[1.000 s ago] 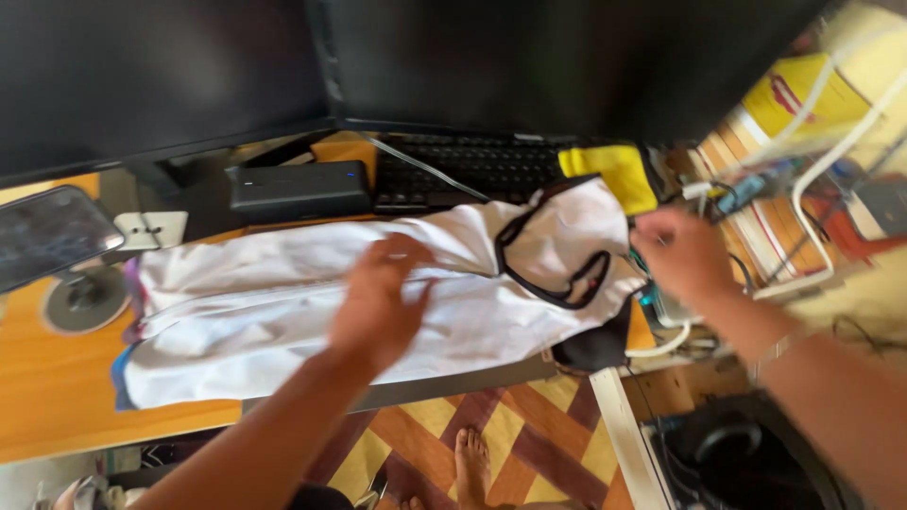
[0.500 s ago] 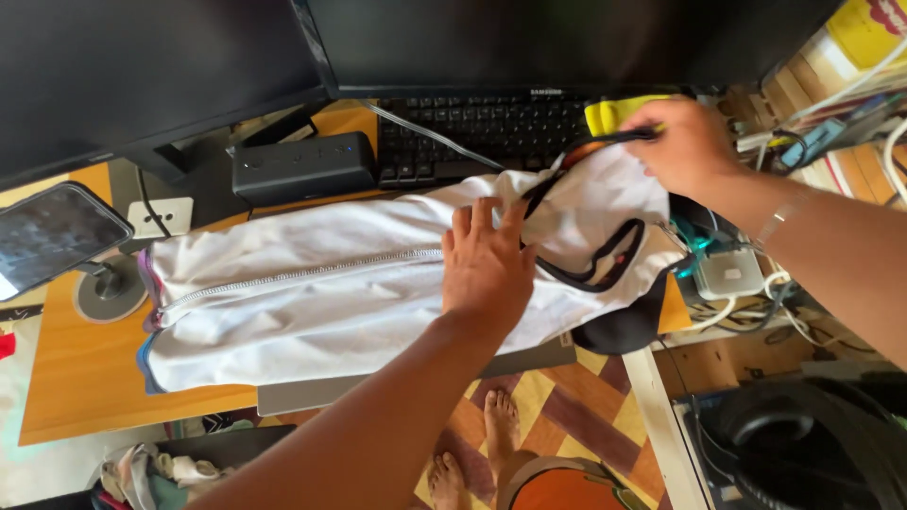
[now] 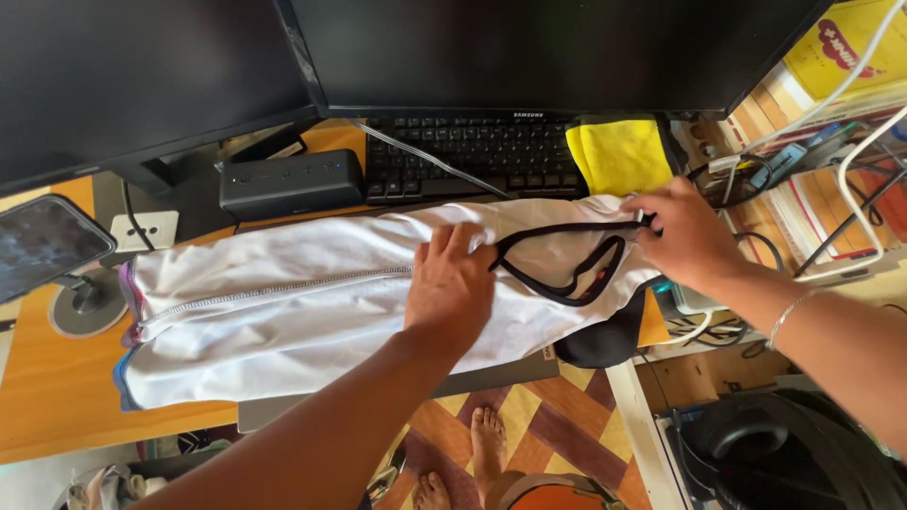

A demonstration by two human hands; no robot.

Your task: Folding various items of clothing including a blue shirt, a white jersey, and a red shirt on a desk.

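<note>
two large black monitors [image 3: 529,47] are seen standing side by side along the back of an orange wooden desk [image 3: 57,387]. a white fabric garment with black-trimmed openings [image 3: 312,302] is spread lengthwise across the desk's front, stretching from the left part of the desk to its right edge. below the desk edge a floor of red and yellow diamond-patterned tiles [image 3: 539,425] is shown, with bare feet on it. a black keyboard [image 3: 472,156] is placed behind the garment, under the right monitor, and a black oblong speaker [image 3: 288,184] is set just left of it. a yellow cloth [image 3: 624,156] is laid on the keyboard's right end. a dark smartphone on a round stand [image 3: 42,246] is positioned at the far left. the left hand [image 3: 453,288] is laid flat, fingers spread open, pressed on the middle of the garment just beside the black-trimmed opening; nothing is gripped. the right hand [image 3: 685,231] is closed in a pinch on the black trim at the garment's right end.
</note>
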